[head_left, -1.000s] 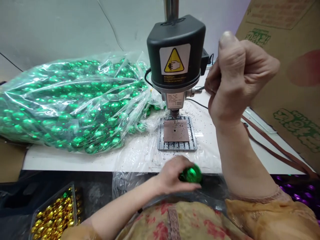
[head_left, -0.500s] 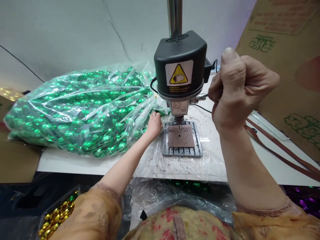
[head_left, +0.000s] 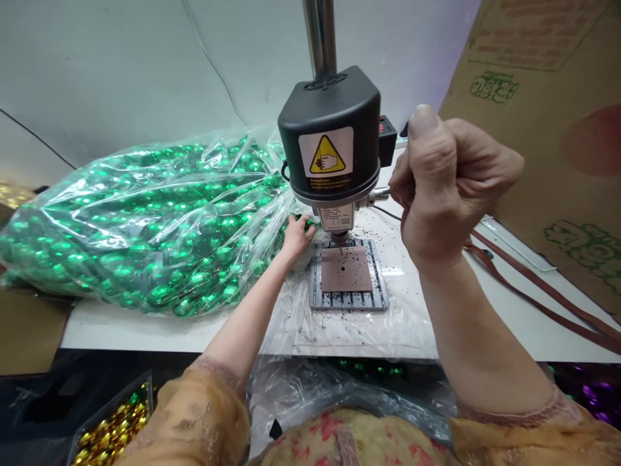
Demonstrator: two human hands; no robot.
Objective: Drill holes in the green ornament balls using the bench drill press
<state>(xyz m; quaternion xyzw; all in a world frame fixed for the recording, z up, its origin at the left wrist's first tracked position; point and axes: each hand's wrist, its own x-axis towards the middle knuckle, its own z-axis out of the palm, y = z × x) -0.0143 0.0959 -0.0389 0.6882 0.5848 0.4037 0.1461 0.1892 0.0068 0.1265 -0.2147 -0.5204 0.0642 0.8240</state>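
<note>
While a cardboard panel [head_left: 32, 336] stands at the far left, and gold balls [head_left: 114, 430] lie below the edge of the white table [head_left: 107, 327], we see a large clear plastic bag [head_left: 160, 175] stretched along the tabletop, full of shiny green balls [head_left: 194, 278]; we find its gathered mouth at the right end, and there the left hand [head_left: 297, 238] reaches in with its fingers bent; a little green shows at the fingertips, but we cannot tell whether they grip a ball or merely touch one.

Just right of that hand we have the drill press [head_left: 291, 142], upright on its column, with a yellow warning label [head_left: 327, 155] on its black housing; beneath the chuck we see a brown pad [head_left: 356, 278] with a dark hole, lying on the slotted base plate [head_left: 316, 299], and dark crumbs scattered over both; more green balls [head_left: 369, 367] show below the table's front edge.

Farther right, we see the right hand [head_left: 446, 184] closed in a fist around the end of the press's lever [head_left: 380, 194]; beyond it we note a brown strap [head_left: 524, 303] on the table, a tall cardboard box [head_left: 548, 149] leaning behind, and purple balls [head_left: 589, 393] low in the corner.
</note>
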